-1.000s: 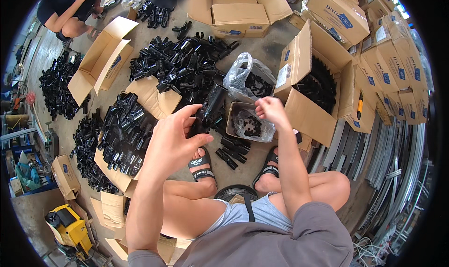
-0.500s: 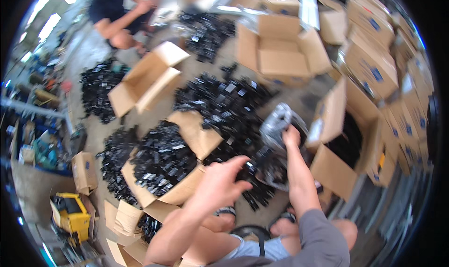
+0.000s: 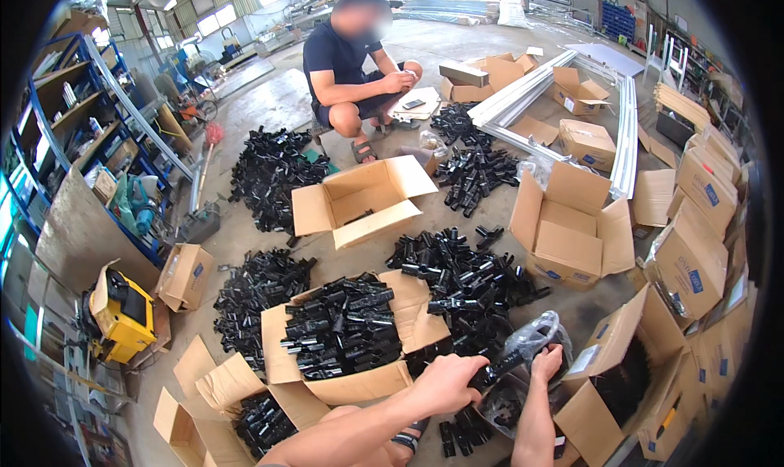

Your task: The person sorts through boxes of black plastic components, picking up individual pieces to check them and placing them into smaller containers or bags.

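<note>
My left hand reaches in from the lower left, its thumb and fingers closed around the near end of a black tube-shaped part. Just to the right, my right hand grips the edge of a clear plastic bag. The far end of the black part lies at the bag's mouth. More dark parts show through the plastic below, though their shapes are hard to make out. Between my hands and the boxes beyond spreads a heap of similar black parts.
An open carton heaped with black parts stands left of my hands; another open carton is at right. Farther off are an empty-looking carton and a crouching person. A yellow machine sits at far left.
The view has tilted up, showing more of the room. My left hand has moved right to the bag and closed on a black part. My right hand still holds the bag.
</note>
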A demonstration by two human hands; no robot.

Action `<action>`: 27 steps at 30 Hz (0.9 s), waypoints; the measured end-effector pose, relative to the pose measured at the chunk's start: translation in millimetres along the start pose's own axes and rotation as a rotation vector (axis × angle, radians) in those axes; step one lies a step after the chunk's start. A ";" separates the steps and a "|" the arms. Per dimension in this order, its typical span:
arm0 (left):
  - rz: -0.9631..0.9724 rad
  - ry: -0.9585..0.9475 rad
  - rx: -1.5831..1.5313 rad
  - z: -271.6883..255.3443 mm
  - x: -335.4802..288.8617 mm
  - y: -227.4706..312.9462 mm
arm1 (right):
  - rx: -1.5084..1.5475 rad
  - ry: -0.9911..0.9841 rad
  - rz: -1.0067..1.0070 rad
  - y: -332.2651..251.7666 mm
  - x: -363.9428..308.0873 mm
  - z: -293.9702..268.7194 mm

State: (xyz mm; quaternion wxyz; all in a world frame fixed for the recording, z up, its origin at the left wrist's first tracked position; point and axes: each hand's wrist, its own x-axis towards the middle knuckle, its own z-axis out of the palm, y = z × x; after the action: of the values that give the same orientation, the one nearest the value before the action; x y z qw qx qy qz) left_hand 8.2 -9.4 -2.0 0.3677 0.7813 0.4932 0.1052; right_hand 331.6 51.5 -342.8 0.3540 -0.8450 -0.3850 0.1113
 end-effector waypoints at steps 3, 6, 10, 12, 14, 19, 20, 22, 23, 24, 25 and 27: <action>-0.016 0.012 0.063 2.3 6.5 7.2 | 0.193 0.116 0.032 -27.1 -6.2 -48.3; -0.057 0.081 0.061 11.4 5.4 -12.0 | 0.606 -0.062 -0.134 -100.6 -39.1 -101.4; 0.072 0.139 0.103 12.8 -2.7 -4.5 | 0.812 -0.251 -0.355 -210.4 -92.1 -209.4; 0.078 0.113 0.135 8.8 -8.1 2.1 | 0.705 -0.331 -0.575 -232.2 -106.8 -236.6; 0.075 0.081 0.131 4.6 -12.9 6.3 | 0.534 -0.380 -0.699 -251.4 -119.4 -252.0; 0.106 0.101 0.191 15.1 -19.1 6.2 | 0.185 -0.353 -1.135 -253.3 -121.1 -247.9; 0.124 0.122 0.205 16.3 -19.5 3.7 | 0.146 -0.338 -1.183 -254.7 -121.4 -246.3; 0.103 0.122 0.252 16.1 -23.5 7.6 | 0.080 -0.320 -1.231 -255.9 -124.9 -248.0; 0.142 0.180 0.261 19.0 -25.6 1.9 | 0.071 -0.322 -1.259 -257.6 -125.4 -248.5; 0.108 0.179 0.265 15.1 -29.8 6.7 | 0.028 -0.326 -1.298 -263.9 -127.6 -254.8; 0.127 0.183 0.261 15.6 -29.8 5.8 | 0.014 -0.336 -1.290 -266.3 -129.2 -258.1; 0.126 0.143 0.283 16.7 -29.0 10.1 | -0.019 -0.372 -1.272 -265.8 -130.9 -265.6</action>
State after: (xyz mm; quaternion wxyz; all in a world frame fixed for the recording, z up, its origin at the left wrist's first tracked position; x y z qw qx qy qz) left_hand 9.7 -44.3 -1.3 0.2108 0.8451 0.4782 0.1128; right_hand 213.1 -59.8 20.3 0.2709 -0.4225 -0.8647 0.0213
